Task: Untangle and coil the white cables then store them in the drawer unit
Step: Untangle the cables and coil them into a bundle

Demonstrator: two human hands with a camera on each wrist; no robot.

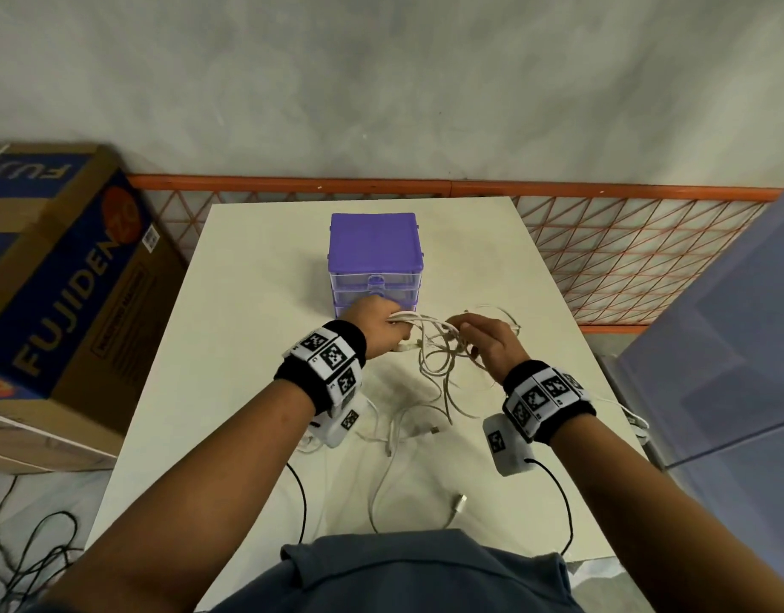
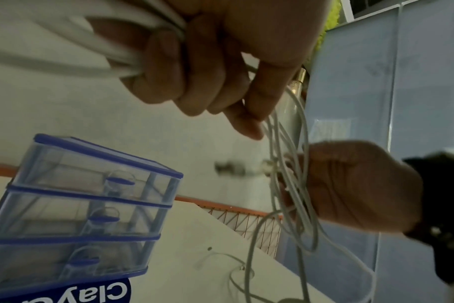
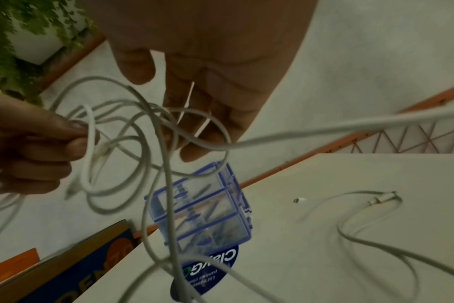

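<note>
A tangle of white cables (image 1: 434, 347) hangs between my two hands above the white table (image 1: 248, 280), just in front of the purple drawer unit (image 1: 374, 258). My left hand (image 1: 383, 323) grips a bunched length of cable (image 2: 132, 55) with its fingers curled round it. To its right, my right hand (image 1: 474, 336) holds other strands of the tangle (image 2: 293, 184), which run between its fingers. Loops (image 3: 132, 143) droop from both hands toward the table. All three clear drawers (image 2: 91, 207) are closed.
More white cables (image 1: 399, 440) and a loose plug (image 1: 458, 502) lie on the table near my body. A cardboard box (image 1: 62, 276) sits on the floor at left. An orange mesh fence (image 1: 624, 258) runs behind the table, and a blue-grey panel (image 1: 735, 325) stands at right.
</note>
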